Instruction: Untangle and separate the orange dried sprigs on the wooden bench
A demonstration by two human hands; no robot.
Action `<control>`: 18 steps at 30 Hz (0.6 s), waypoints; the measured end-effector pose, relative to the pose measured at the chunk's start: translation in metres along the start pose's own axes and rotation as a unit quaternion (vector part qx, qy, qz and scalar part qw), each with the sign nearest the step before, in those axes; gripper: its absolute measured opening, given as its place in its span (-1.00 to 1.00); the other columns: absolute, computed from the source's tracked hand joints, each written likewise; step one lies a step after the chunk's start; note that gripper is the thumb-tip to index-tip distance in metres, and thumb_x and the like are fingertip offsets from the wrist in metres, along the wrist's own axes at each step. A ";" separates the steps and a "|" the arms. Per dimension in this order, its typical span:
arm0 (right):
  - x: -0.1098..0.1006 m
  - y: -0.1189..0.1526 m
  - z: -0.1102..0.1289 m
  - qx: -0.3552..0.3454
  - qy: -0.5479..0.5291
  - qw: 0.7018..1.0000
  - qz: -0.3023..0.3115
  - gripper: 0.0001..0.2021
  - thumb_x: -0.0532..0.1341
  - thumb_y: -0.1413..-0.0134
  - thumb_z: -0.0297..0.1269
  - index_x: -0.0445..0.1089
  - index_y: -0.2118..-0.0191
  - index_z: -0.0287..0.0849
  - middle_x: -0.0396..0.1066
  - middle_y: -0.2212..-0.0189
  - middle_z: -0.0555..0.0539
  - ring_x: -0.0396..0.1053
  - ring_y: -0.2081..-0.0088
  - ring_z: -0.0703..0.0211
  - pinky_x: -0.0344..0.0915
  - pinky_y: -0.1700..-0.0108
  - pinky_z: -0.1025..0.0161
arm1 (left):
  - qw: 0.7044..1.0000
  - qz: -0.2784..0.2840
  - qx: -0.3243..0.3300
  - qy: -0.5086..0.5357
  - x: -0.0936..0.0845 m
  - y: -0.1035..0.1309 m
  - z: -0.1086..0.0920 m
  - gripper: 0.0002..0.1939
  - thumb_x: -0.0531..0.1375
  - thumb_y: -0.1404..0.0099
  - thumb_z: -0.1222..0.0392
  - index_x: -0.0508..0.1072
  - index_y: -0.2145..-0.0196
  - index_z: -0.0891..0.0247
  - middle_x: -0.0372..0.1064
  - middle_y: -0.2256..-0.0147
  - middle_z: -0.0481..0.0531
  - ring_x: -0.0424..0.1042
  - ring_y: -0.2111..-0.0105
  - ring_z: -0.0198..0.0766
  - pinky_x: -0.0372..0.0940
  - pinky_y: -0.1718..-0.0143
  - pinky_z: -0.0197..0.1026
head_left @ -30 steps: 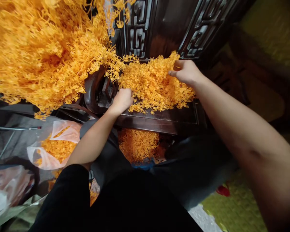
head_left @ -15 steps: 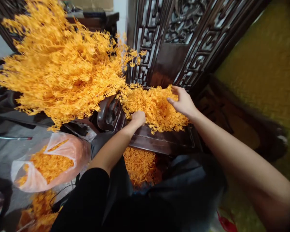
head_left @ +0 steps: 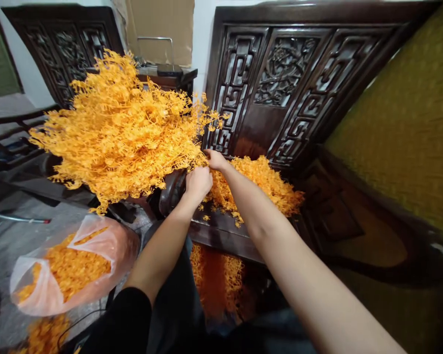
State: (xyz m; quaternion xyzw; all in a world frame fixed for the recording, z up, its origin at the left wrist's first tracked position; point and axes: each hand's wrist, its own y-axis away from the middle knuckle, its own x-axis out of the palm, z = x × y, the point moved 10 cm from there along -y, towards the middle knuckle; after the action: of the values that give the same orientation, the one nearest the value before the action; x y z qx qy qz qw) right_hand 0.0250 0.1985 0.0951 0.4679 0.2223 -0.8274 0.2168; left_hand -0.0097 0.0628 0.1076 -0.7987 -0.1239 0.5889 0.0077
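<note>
A big bushy pile of yellow-orange artificial flower sprigs (head_left: 125, 128) rises at the left, over the arm of a dark wooden bench. My left hand (head_left: 199, 182) is closed in a fist at the pile's lower right edge. What it holds is hidden behind the fingers. Just beyond it, my right hand (head_left: 217, 160) reaches across to the left, its fingers bent together on the edge sprigs of the big pile. Under my right forearm lies a smaller orange heap (head_left: 266, 184) on the bench seat (head_left: 225, 231), with a few loose bits near its front edge.
A translucent plastic bag (head_left: 121, 246) of orange pieces stands on the grey floor at left. More orange pieces (head_left: 46, 332) lie below it, near a black cable. The bench's carved back (head_left: 266, 118) stands ahead. Orange sprigs (head_left: 233, 275) show below the seat.
My right hand has moved left from the smaller heap to the big pile's edge. My left hand has shifted slightly left and stays closed. The view has tilted up, showing more background.
</note>
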 end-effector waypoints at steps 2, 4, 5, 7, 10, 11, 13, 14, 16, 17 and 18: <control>-0.008 0.003 -0.013 0.015 0.030 0.999 -0.018 -0.68 0.16 -0.34 -0.31 0.52 -0.08 -0.32 0.58 0.00 -0.22 0.47 0.00 0.05 0.34 -0.07 0.24 | 0.999 -0.021 0.008 0.023 -0.004 -0.003 0.004 -0.64 0.05 -0.49 0.14 0.59 -0.02 0.25 0.55 -0.01 0.27 0.56 -0.04 -0.02 0.40 -0.11 -0.09; -0.029 0.008 -0.025 0.020 0.061 0.997 -0.045 -0.69 0.10 -0.41 -0.25 0.55 -0.01 -0.27 0.57 0.02 -0.21 0.45 0.01 0.05 0.30 -0.06 0.21 | 0.998 -0.032 0.017 0.044 -0.004 -0.006 0.004 -0.65 0.05 -0.49 0.14 0.58 -0.02 0.24 0.54 -0.04 0.23 0.53 -0.07 -0.07 0.36 -0.14 -0.14; -0.041 0.011 -0.029 0.018 0.077 0.995 -0.058 -0.68 0.09 -0.42 -0.22 0.55 0.01 -0.25 0.56 0.02 -0.22 0.42 -0.01 0.04 0.27 -0.08 0.18 | 0.998 -0.035 0.021 0.052 -0.004 -0.008 0.004 -0.65 0.05 -0.49 0.15 0.58 -0.02 0.24 0.55 -0.05 0.22 0.52 -0.08 -0.09 0.36 -0.15 -0.16; -0.066 0.015 -0.030 0.003 0.108 0.991 -0.080 -0.70 0.11 -0.42 -0.21 0.56 0.06 -0.23 0.54 0.03 -0.23 0.35 -0.07 -0.02 0.20 -0.16 0.08 | 0.997 -0.045 0.025 0.065 -0.005 -0.011 0.003 -0.66 0.06 -0.49 0.15 0.58 -0.02 0.24 0.55 -0.05 0.21 0.52 -0.07 -0.09 0.35 -0.15 -0.16; -0.092 0.019 -0.017 -0.020 0.145 0.983 -0.113 -0.74 0.15 -0.37 -0.27 0.57 0.07 -0.24 0.47 -0.02 -0.29 0.23 -0.19 -0.17 0.07 -0.28 -0.12 | 0.995 -0.048 0.026 0.079 -0.005 -0.014 0.001 -0.66 0.07 -0.48 0.15 0.58 -0.02 0.25 0.57 -0.02 0.22 0.55 -0.04 -0.08 0.37 -0.12 -0.14; -0.098 0.021 -0.009 -0.026 0.153 0.979 -0.135 -0.74 0.15 -0.35 -0.31 0.56 0.02 -0.23 0.43 -0.09 -0.30 0.19 -0.23 -0.21 0.05 -0.30 -0.16 | 0.995 -0.046 0.031 0.083 -0.004 -0.014 -0.001 -0.66 0.06 -0.49 0.15 0.59 -0.01 0.24 0.59 0.01 0.21 0.56 -0.01 -0.08 0.37 -0.10 -0.14; -0.102 0.027 0.013 -0.058 0.152 0.969 -0.185 -0.68 0.13 -0.33 -0.37 0.51 -0.10 -0.22 0.33 -0.21 -0.31 0.15 -0.28 -0.26 0.06 -0.32 -0.19 | 0.995 -0.033 0.047 0.087 0.000 -0.013 -0.007 -0.66 0.06 -0.48 0.14 0.61 0.03 0.21 0.62 0.08 0.18 0.59 0.05 -0.08 0.39 -0.03 -0.14; -0.097 0.030 0.024 -0.079 0.134 0.970 -0.188 -0.65 0.11 -0.33 -0.39 0.49 -0.14 -0.22 0.31 -0.23 -0.30 0.16 -0.29 -0.25 0.08 -0.32 -0.17 | 0.994 -0.023 0.056 0.086 0.002 -0.012 -0.011 -0.67 0.06 -0.48 0.14 0.62 0.05 0.19 0.63 0.11 0.17 0.60 0.08 -0.07 0.40 0.00 -0.13; -0.071 0.030 0.038 -0.107 0.071 0.983 -0.130 -0.66 0.14 -0.33 -0.36 0.48 -0.14 -0.24 0.41 -0.14 -0.28 0.29 -0.21 -0.18 0.19 -0.27 -0.08 | 0.995 -0.001 0.068 0.073 0.009 -0.008 -0.018 -0.67 0.07 -0.46 0.15 0.65 0.10 0.20 0.64 0.16 0.20 0.61 0.12 -0.04 0.40 0.07 -0.11; -0.054 0.029 0.041 -0.107 0.038 0.990 -0.082 -0.66 0.20 -0.30 -0.34 0.49 -0.13 -0.26 0.49 -0.04 -0.26 0.38 -0.12 -0.12 0.27 -0.21 -0.01 | 0.995 0.011 0.071 0.063 0.012 -0.006 -0.020 -0.67 0.08 -0.44 0.15 0.66 0.13 0.22 0.64 0.18 0.23 0.61 0.14 -0.01 0.40 0.10 -0.10; -0.038 0.028 0.041 -0.097 0.010 0.995 -0.036 -0.64 0.27 -0.24 -0.33 0.49 -0.13 -0.28 0.54 0.08 -0.22 0.45 -0.01 -0.06 0.33 -0.14 0.06 | 0.996 0.023 0.075 0.052 0.015 -0.004 -0.021 -0.67 0.10 -0.42 0.15 0.67 0.17 0.23 0.63 0.20 0.25 0.61 0.16 0.01 0.39 0.13 -0.08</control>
State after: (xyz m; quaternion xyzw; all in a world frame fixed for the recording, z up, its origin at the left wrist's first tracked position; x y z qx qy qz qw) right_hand 0.0311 0.1586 0.1427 0.4448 0.3208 -0.8042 0.2290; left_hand 0.0135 0.0725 0.1005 -0.8280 -0.0609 0.5541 0.0604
